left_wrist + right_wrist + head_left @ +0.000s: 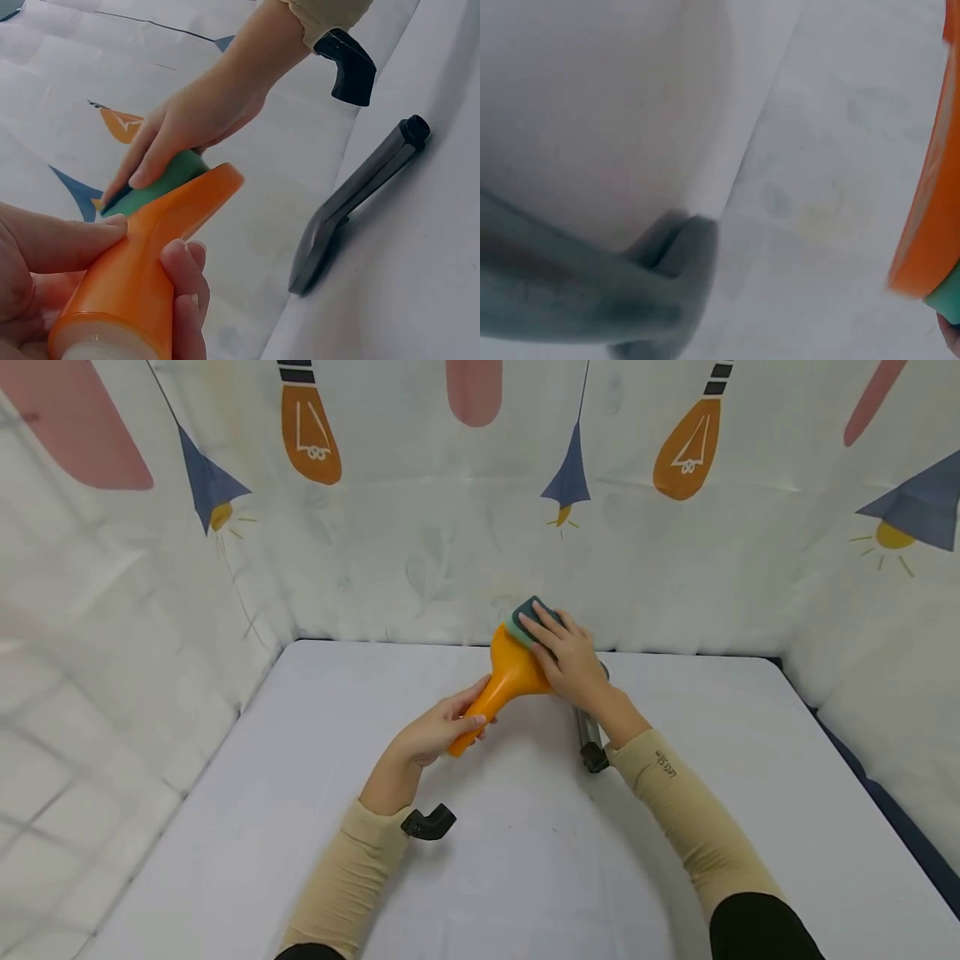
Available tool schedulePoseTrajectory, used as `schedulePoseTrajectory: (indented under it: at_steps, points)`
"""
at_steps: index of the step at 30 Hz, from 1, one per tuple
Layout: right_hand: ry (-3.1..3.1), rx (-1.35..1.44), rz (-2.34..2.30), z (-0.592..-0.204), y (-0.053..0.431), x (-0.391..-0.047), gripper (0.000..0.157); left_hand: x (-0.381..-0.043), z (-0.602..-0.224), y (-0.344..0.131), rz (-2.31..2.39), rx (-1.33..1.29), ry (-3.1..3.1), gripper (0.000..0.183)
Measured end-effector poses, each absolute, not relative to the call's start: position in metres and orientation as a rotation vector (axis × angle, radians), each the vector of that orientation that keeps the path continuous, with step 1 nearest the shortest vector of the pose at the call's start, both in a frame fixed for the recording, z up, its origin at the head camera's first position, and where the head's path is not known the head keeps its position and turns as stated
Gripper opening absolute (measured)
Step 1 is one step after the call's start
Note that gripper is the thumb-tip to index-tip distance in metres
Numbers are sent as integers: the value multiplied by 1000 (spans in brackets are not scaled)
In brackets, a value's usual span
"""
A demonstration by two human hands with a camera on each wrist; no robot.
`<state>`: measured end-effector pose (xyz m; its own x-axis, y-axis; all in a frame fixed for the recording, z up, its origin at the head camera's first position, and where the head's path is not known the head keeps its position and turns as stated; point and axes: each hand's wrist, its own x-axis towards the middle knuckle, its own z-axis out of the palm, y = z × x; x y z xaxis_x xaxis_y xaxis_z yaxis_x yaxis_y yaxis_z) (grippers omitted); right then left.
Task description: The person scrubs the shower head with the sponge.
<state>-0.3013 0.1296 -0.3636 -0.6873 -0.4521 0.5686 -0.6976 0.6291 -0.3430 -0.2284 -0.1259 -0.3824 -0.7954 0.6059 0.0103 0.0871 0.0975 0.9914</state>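
Note:
An orange hand shower head (512, 668) is held raised and tilted over the table by my left hand (442, 724), its fingers and thumb wrapped round the handle. A pale threaded end (105, 345) shows at the handle's bottom in the left wrist view. My right hand (567, 657) grips a green sponge (169, 180) with a darker top and presses it against the shower head's wide end. Beneath the right forearm lies a grey hand shower head (349, 199), partly hidden in the head view. It appears large and blurred in the right wrist view.
The white table (540, 860) has walls of printed cloth (465, 543) behind and at both sides. A black wrist camera (429, 822) sticks out by the left sleeve, another (349, 67) by the right sleeve.

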Motion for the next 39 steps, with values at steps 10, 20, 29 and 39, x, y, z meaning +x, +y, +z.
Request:
schedulePoseTrajectory:
  at_steps: [10,20,29,39]
  points:
    - [-2398,715,913,-373,141,-310,45,-229,-382,-130,1758,688,1972,64]
    - [-2358,956,681,-362,103,-289,44,-229,-382,-130,1773,653,1975,63]
    - [-2303,1026,659,-357,101,-289,44,-228,-379,-130,1774,658,1974,63]
    - [-2403,841,729,-356,107,-296,45,-225,-379,-128,1760,650,1980,63]
